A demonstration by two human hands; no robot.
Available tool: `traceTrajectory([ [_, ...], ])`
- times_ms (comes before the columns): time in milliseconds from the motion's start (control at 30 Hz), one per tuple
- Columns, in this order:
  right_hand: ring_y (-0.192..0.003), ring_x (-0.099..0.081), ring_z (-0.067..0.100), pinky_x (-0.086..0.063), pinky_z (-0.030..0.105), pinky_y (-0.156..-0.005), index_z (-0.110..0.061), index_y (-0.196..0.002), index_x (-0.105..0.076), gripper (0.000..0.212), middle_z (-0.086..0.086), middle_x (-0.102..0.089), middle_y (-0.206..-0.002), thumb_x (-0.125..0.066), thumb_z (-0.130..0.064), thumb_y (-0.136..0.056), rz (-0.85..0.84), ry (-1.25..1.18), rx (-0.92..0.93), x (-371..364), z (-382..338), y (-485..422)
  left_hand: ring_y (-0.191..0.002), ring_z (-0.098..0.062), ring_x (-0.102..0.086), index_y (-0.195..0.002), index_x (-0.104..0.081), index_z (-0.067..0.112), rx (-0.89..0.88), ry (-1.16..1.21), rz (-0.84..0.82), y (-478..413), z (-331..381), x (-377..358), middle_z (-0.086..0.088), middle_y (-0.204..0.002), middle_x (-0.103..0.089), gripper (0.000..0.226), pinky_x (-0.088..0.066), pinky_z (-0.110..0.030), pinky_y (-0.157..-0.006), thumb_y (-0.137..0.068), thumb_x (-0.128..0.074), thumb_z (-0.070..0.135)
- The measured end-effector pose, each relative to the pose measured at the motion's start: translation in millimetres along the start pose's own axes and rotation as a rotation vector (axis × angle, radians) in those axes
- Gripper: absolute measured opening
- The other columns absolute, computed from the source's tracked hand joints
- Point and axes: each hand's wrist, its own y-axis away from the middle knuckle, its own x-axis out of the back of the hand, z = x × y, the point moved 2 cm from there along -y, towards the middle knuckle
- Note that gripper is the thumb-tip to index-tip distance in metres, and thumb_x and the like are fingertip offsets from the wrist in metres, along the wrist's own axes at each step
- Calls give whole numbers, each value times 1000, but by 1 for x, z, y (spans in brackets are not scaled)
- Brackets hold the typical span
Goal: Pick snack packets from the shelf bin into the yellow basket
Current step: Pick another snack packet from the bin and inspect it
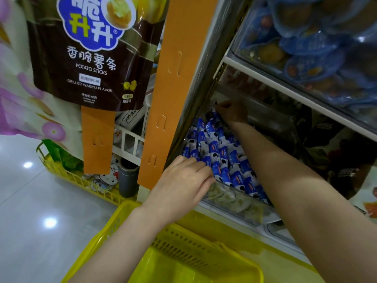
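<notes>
The bin [234,201] is a clear tray on a low shelf, packed with blue-and-white packets [220,152] standing in rows. The left hand [183,182] reaches over the bin's near left corner. Its fingers [201,170] are stretched almost straight and spread a little, tips touching the nearest packets; the thumb is hidden. The right hand [232,113] is at the bin's far end, in shadow, its forearm crossing above the bin's right side. Its fingers [219,106] bend down among the packets there, but I cannot tell whether they grip one. The basket [122,213], yellow, sits just below and in front of the bin, under both forearms. Left of the bin runs an orange strip [175,78], and further left hangs a brown bag [91,58] of potato sticks. Above the bin, a shelf holds blue packs [316,43].
</notes>
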Motion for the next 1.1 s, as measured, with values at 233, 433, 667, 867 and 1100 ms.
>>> traceTrajectory([
  [233, -96, -55, 9, -42, 17, -81, -12, -100, -64, 16, 1, -64, -107, -59, -23, -90, 233, -324, 70, 47, -14, 54, -92, -9, -50, -99, -60, 22, 2, 65, 29, 1, 0, -1, 10, -95, -61, 19, -28, -22, -81, -96, -42, 29],
  [433, -90, -64, 14, -55, 25, -75, -21, -85, -63, 8, -1, -67, -94, -58, -16, -89, -5, -657, 17, 80, -10, 150, -90, 5, -52, -99, -55, 25, 261, 600, 378, 8, 10, 12, 18, -94, -55, 15, -39, -7, -78, -92, -52, 12],
  [667, -59, -51, 6, -40, 16, -51, -18, -76, -60, 15, -7, -58, -64, -57, -10, -89, -273, -710, -42, 76, 7, 240, -97, -12, -65, -111, -57, 19, 571, 1296, 84, 25, 34, 0, -2, -109, -67, 45, -53, -27, -79, -72, -61, 41],
  [867, -63, -57, -2, -50, 17, -57, -21, -88, -61, 10, -15, -61, -68, -57, -30, -87, -268, -700, -105, 70, 21, 264, -100, -11, -65, -115, -59, 16, 527, 1163, -162, 34, 43, -8, 0, -109, -69, 34, -52, -27, -87, -82, -66, 15],
  [1100, -62, -67, 10, -55, 21, -53, -8, -79, -62, 15, 3, -69, -71, -56, -14, -91, -171, -848, -240, 66, 36, 269, -95, -10, -65, -115, -54, 19, 585, 1070, -184, 37, 40, -13, 1, -106, -68, 41, -53, -24, -83, -78, -72, 18],
])
